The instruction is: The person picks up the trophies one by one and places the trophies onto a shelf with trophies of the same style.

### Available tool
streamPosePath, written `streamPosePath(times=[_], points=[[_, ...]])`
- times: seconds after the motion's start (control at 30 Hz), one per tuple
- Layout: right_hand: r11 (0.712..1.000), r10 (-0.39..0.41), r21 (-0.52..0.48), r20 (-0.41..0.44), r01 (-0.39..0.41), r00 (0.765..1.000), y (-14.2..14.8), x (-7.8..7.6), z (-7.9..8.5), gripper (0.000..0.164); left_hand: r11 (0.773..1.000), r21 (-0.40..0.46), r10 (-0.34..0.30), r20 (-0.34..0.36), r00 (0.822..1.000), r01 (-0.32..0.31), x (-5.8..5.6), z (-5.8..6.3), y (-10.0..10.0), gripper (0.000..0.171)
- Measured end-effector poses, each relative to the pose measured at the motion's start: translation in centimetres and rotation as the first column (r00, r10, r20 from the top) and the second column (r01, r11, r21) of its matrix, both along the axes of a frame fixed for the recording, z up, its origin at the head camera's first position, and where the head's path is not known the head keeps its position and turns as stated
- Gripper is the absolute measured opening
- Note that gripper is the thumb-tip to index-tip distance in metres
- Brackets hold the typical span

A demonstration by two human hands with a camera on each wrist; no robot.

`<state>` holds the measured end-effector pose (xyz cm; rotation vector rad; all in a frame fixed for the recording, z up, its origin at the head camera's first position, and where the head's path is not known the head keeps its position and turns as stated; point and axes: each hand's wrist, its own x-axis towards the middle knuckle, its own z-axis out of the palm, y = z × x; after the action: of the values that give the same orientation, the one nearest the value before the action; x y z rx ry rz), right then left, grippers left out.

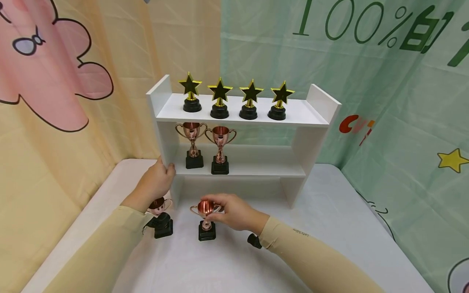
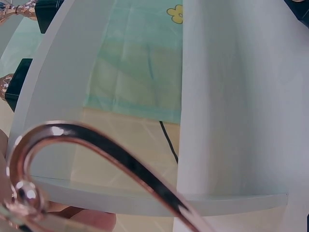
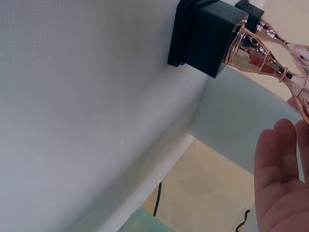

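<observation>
My right hand [image 1: 234, 212] pinches a rose-gold trophy cup [image 1: 207, 233] near its rim and right handle, thumb in front. The cup stands upright on its black square base, in front of the shelf unit. Seen from the right wrist, fingers [image 3: 280, 159] lie along the cup side, with the black base [image 3: 205, 36] toward the white tabletop. My left hand [image 1: 154, 184] grips the left side panel of the white shelf unit [image 1: 242, 160]. Below that wrist stands another trophy cup [image 1: 163, 226], partly hidden by the sleeve; a curved handle [image 2: 91, 137] looms close in the left wrist view.
Two rose-gold trophy cups [image 1: 220, 154] stand on the middle shelf, toward its left. Several gold-edged star trophies [image 1: 250, 97] line the top shelf. The unit stands on a white-covered table [image 1: 322, 236], with printed curtains [image 1: 388, 106] behind it.
</observation>
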<state>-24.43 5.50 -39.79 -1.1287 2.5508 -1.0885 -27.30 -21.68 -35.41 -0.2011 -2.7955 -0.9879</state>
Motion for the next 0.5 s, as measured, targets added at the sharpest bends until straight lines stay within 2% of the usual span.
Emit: streamPosePath(times=[0.2,0.5], points=[[0.999,-0.038,-0.031,0.103,0.041,0.994,-0.14,0.0,-0.25,0.05,1.0,0.004,-0.002,0.002,1.0,0.002,-0.13,-0.13,-0.05,0.064],[0.997,-0.07,-0.029,0.118,0.074,0.991,-0.13,0.09,-0.47,0.052,1.0,0.001,0.005,0.001,1.0,-0.005,-0.13,-0.02,-0.03,0.063]])
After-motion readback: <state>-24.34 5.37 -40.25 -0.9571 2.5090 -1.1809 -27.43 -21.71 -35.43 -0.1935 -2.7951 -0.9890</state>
